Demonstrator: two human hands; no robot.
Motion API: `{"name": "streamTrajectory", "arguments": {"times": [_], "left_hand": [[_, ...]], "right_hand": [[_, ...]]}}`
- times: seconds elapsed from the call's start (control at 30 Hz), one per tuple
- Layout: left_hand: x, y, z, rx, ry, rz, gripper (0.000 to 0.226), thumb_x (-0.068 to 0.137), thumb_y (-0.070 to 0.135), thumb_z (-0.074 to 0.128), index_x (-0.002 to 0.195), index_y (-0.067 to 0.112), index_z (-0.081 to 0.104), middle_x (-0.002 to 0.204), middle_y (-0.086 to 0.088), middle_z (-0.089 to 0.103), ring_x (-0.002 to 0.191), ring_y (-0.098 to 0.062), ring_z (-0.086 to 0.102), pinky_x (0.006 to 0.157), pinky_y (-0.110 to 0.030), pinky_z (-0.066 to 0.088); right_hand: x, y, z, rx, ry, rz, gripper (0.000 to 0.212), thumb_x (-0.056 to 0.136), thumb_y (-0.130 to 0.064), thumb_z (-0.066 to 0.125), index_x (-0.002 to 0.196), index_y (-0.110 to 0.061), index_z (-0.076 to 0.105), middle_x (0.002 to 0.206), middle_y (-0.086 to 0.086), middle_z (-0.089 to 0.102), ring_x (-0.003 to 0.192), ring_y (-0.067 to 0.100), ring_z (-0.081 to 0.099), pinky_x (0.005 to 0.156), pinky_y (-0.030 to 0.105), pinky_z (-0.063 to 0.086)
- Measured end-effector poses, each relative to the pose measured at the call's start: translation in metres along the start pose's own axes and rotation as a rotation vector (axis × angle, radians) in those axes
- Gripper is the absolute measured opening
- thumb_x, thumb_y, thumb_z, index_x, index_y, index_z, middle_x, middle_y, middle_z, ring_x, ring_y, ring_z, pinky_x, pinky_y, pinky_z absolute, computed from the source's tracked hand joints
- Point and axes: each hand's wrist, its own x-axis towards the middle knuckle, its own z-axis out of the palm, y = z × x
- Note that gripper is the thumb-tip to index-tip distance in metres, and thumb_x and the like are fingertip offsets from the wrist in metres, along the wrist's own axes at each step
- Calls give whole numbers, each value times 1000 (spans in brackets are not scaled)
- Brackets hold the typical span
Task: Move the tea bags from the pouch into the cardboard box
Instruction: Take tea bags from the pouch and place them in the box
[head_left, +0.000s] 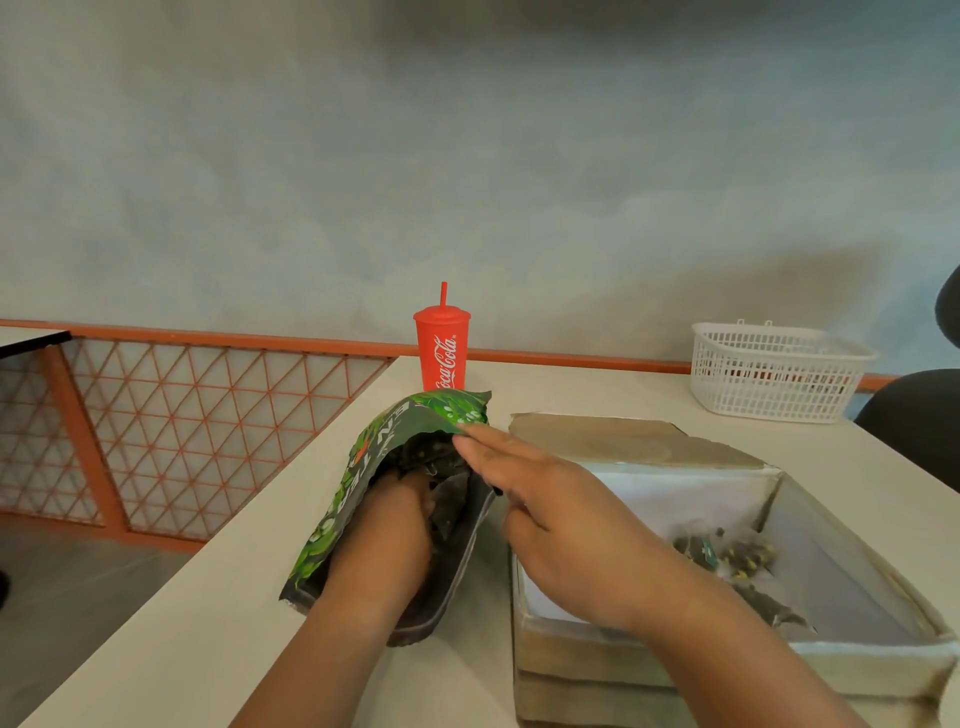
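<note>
Our left hand is buried in the green pouch, which lies lengthwise away from us; we cannot tell its grip. Our right hand pinches the pouch's lip open. Tea bags lie in the cardboard box, just right.
</note>
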Motion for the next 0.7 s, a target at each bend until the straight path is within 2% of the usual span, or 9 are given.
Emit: {"name": "streamTrajectory", "arguments": {"times": [0.13, 0.23, 0.27, 0.37, 0.47, 0.53, 0.6, 0.67, 0.7], "left_hand": [[-10, 7, -12, -38, 137, 125, 4, 84, 10, 57, 85, 9, 61, 82, -8, 58, 72, -28, 59, 59, -25, 33], [-19, 6, -21, -113, 231, 261, 22, 63, -2, 76, 65, 11, 58, 60, -2, 54, 46, -18, 49, 43, -17, 26], [-23, 5, -24, -146, 236, 297, 24, 63, 0, 78, 65, 13, 58, 60, 1, 54, 47, -13, 45, 44, -11, 23], [-32, 7, -40, -264, 241, 369, 19, 68, 3, 77, 69, 17, 64, 64, 10, 58, 53, -7, 52, 48, -6, 35], [-38, 7, -51, -501, 267, 310, 25, 71, 0, 72, 65, 24, 66, 58, 11, 58, 65, -8, 58, 51, -10, 44], [-37, 5, -53, -741, 245, 201, 29, 73, -3, 69, 60, 23, 65, 60, 4, 62, 59, -8, 57, 50, -10, 44], [-36, 4, -55, -931, 223, 134, 25, 71, -1, 72, 60, 22, 67, 60, 1, 63, 52, -7, 54, 49, -10, 45], [-36, 5, -59, -1061, 184, 134, 7, 61, 21, 74, 61, 24, 67, 58, 0, 63, 51, -7, 54, 50, -13, 47], [-37, 6, -60, -1095, 177, 136, 9, 54, 31, 70, 61, 25, 67, 57, 1, 62, 50, -6, 53, 50, -13, 46]], "right_hand": [[0, 3, -2, 18, 2, 7, 64, 90, 4, 35, 144, -29, 27, 146, -28, 16, 134, -11, 11, 108, 5, 8], [1, 6, -6, 49, 1, 26, 65, 90, 4, 35, 144, -30, 26, 149, -26, 16, 125, -18, 8, 107, 3, 10], [1, 6, -7, 66, 0, 32, 65, 90, 4, 36, 145, -30, 25, 150, -25, 16, 125, -19, 8, 108, 5, 11], [2, 9, -8, 115, -6, 41, 66, 91, 4, 36, 145, -31, 24, 151, -22, 17, 129, -16, 9, 112, 11, 14], [3, 14, -5, 159, -9, 69, 65, 93, 1, 37, 144, -36, 23, 151, -22, 18, 138, -7, 11, 114, 17, 15], [4, 16, -3, 190, -2, 83, 65, 92, 3, 37, 143, -36, 27, 151, -21, 22, 139, -3, 15, 112, 16, 17], [4, 16, -2, 233, -23, 77, 63, 89, 5, 39, 138, -34, 39, 146, -18, 35, 135, 1, 28, 106, 11, 24], [4, 16, -1, 275, -53, 63, 57, 87, 5, 42, 128, -32, 53, 134, -17, 50, 124, 4, 42, 93, 8, 34], [3, 15, -2, 300, -60, 75, 53, 86, 3, 45, 123, -33, 57, 129, -16, 54, 120, 5, 46, 88, 10, 38]]}}
